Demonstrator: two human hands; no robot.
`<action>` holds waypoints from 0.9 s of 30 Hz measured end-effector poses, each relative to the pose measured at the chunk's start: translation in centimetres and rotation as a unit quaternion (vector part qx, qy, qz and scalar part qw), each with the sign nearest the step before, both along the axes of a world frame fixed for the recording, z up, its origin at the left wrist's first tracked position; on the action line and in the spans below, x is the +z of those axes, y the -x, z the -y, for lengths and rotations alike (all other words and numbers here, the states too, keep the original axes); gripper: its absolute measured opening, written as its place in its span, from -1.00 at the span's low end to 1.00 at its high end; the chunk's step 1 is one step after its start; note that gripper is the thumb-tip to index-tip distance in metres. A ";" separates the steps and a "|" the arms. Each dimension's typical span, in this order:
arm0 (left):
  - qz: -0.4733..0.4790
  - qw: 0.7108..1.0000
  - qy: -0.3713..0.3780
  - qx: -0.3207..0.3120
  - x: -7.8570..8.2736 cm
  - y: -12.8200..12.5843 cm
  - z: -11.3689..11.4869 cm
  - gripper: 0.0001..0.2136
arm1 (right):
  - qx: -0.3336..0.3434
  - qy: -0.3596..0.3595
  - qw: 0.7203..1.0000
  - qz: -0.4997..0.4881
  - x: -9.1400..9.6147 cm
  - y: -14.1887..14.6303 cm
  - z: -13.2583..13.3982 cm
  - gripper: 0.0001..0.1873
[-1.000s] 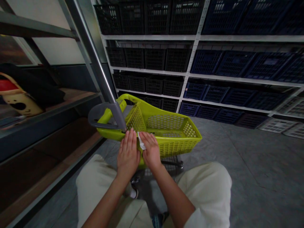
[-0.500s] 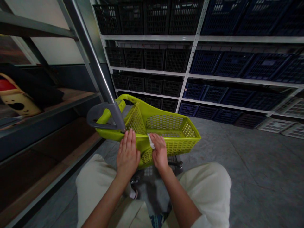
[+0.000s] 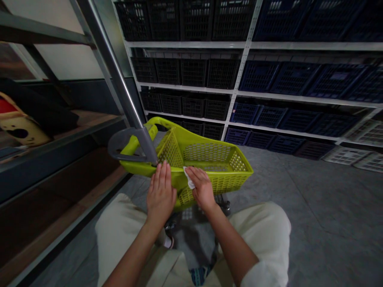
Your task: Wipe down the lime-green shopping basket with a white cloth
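A lime-green plastic shopping cart basket (image 3: 227, 184) with perforated walls stands between my knees. My left hand (image 3: 160, 189) lies flat on its near side, fingers stretched out just below the grey handle bracket (image 3: 149, 145). My right hand (image 3: 202, 187) presses a white cloth (image 3: 189, 179), perhaps a wipe, against the near rim. Part of the cloth is hidden under the fingers. A green handle bar (image 3: 131, 146) runs through the bracket at the left end, where a metal pole (image 3: 119, 75) rises.
White shelving (image 3: 243, 61) behind the cart carries rows of black crates (image 3: 194, 71) and blue crates (image 3: 295, 79). Pale crates (image 3: 345, 155) rest low at the right. On the left rack (image 3: 98, 126) lies a yellow-and-red item with a cartoon face (image 3: 26, 129). Grey floor (image 3: 317, 191) stretches right.
My right hand has shifted slightly left and turned along the rim with the white cloth. My left hand stays in place, and the cart has barely moved.
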State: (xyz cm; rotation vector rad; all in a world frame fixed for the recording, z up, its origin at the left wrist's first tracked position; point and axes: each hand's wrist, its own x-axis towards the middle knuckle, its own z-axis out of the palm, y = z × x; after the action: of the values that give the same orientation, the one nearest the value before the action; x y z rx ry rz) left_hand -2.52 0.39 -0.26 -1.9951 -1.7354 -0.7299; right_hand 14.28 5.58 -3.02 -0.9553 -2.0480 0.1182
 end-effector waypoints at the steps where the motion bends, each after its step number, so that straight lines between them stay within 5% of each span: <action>1: -0.001 1.000 0.002 0.001 0.1 0.0 0.0 -0.26 | -0.015 0.001 1.000 0.002 -0.6 -1.0 0.0 -0.19; 7: 0.005 1.000 -0.001 -0.003 0.2 -0.1 0.1 -0.25 | -0.100 0.003 0.994 -0.040 -3.2 -2.6 0.1 -0.11; 14: -0.002 1.000 -0.030 -0.006 -0.5 0.3 -0.4 -0.33 | -0.002 -0.004 0.999 -0.036 -0.2 5.4 0.9 -0.15; 17: -0.003 0.999 -0.041 -0.008 -0.7 0.3 -0.5 -0.35 | 0.011 -0.014 1.000 -0.025 0.3 6.5 1.1 -0.18; 27: -0.002 1.000 0.007 0.004 0.2 -0.1 0.0 -0.29 | -0.088 0.021 0.996 -0.003 -3.1 -0.7 1.1 -0.07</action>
State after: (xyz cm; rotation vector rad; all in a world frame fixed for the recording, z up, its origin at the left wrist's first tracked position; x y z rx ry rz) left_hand -2.46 0.40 -0.09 -1.9960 -1.7503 -0.7127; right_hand 14.96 4.49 -6.09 -1.1552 -1.9522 0.0715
